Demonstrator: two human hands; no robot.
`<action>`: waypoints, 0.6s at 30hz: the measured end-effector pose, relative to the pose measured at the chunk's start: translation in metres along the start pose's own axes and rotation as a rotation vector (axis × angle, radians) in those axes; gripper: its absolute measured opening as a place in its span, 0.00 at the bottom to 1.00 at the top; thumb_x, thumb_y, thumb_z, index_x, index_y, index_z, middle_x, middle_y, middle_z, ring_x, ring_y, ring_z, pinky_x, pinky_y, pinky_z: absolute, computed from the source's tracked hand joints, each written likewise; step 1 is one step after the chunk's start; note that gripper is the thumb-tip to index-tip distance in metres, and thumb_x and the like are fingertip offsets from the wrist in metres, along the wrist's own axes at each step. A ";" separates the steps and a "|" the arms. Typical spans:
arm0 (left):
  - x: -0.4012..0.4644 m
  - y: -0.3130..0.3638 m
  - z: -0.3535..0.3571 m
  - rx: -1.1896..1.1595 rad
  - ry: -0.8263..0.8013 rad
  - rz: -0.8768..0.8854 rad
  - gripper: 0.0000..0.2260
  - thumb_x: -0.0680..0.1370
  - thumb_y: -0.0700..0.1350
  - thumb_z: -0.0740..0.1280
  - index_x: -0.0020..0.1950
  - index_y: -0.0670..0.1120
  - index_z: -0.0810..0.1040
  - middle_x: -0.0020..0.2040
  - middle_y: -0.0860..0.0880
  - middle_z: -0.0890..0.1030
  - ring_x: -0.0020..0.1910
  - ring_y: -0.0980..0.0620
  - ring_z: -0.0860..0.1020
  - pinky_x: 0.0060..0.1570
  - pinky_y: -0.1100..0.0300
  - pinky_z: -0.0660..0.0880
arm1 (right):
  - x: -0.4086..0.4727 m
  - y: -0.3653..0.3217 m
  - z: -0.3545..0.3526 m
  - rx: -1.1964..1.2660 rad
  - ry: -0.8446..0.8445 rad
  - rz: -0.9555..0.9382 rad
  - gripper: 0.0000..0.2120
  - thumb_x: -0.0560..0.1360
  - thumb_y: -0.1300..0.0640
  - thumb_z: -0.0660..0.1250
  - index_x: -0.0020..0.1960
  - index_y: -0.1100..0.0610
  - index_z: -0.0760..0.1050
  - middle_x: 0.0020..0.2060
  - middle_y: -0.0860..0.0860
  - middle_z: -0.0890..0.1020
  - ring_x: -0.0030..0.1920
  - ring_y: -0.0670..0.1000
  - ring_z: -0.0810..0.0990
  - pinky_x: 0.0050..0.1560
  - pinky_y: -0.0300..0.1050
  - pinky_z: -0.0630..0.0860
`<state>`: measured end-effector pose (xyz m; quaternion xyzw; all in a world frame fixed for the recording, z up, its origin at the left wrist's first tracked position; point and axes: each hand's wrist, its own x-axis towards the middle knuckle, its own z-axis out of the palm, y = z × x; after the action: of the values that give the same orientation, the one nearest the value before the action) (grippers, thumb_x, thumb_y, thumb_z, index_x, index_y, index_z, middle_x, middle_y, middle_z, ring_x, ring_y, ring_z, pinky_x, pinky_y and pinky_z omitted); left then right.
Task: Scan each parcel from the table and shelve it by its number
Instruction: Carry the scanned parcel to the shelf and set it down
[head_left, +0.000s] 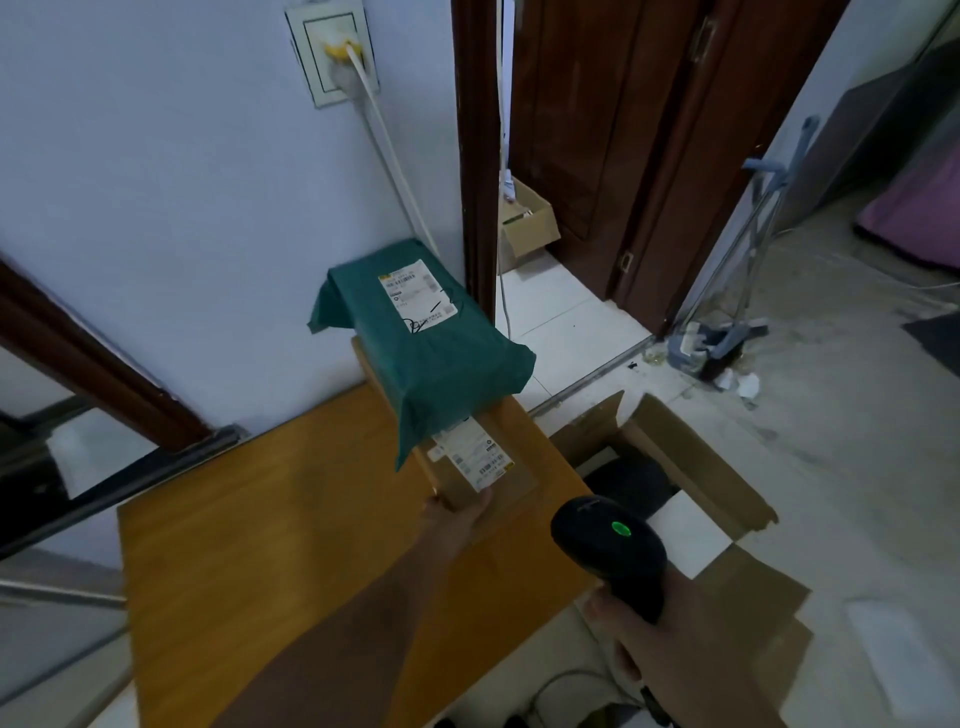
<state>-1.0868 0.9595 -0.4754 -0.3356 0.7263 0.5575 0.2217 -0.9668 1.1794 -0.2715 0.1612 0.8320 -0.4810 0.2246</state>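
A flat brown cardboard parcel (470, 452), with a green plastic-wrapped parcel (421, 332) stacked on it, is gripped at its near corner by the left hand (457, 514) over the far right of the orange wooden table (260, 545). A black handheld scanner (610, 551), green light showing, is clasped in the right hand (654, 654). Scanning appears under way; next, the white label (475, 454) likely needs reading for its shelf number.

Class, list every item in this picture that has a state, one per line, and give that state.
Green plastic-wrapped parcel: stacked on the box, label up.
Brown cardboard box parcel: under the green parcel, left hand holding its near end.
Black handheld barcode scanner: green light on, gripped by right hand.
Large cardboard carton on the floor: flaps open.
Dark wooden door: open.
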 end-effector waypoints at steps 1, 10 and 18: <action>0.002 0.003 0.002 -0.063 -0.021 -0.012 0.51 0.69 0.63 0.80 0.82 0.41 0.59 0.77 0.42 0.71 0.73 0.40 0.74 0.68 0.48 0.76 | 0.005 0.002 -0.002 -0.009 0.002 0.002 0.06 0.74 0.55 0.72 0.47 0.52 0.75 0.21 0.51 0.78 0.22 0.45 0.76 0.34 0.44 0.74; 0.030 -0.006 0.024 -0.213 0.048 -0.109 0.54 0.61 0.67 0.82 0.78 0.42 0.67 0.70 0.42 0.77 0.66 0.40 0.78 0.66 0.41 0.78 | 0.033 0.010 -0.018 0.002 -0.024 0.041 0.07 0.73 0.55 0.73 0.48 0.53 0.75 0.22 0.53 0.79 0.23 0.47 0.77 0.35 0.44 0.73; 0.021 0.008 0.016 -0.108 0.003 -0.045 0.44 0.70 0.51 0.83 0.80 0.54 0.62 0.73 0.47 0.73 0.64 0.39 0.79 0.49 0.39 0.85 | 0.041 0.001 -0.015 -0.035 -0.041 0.041 0.06 0.74 0.53 0.72 0.46 0.53 0.75 0.22 0.52 0.79 0.22 0.44 0.77 0.33 0.39 0.73</action>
<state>-1.1074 0.9711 -0.4897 -0.3642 0.6877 0.5901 0.2147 -1.0044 1.1954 -0.2876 0.1645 0.8320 -0.4648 0.2541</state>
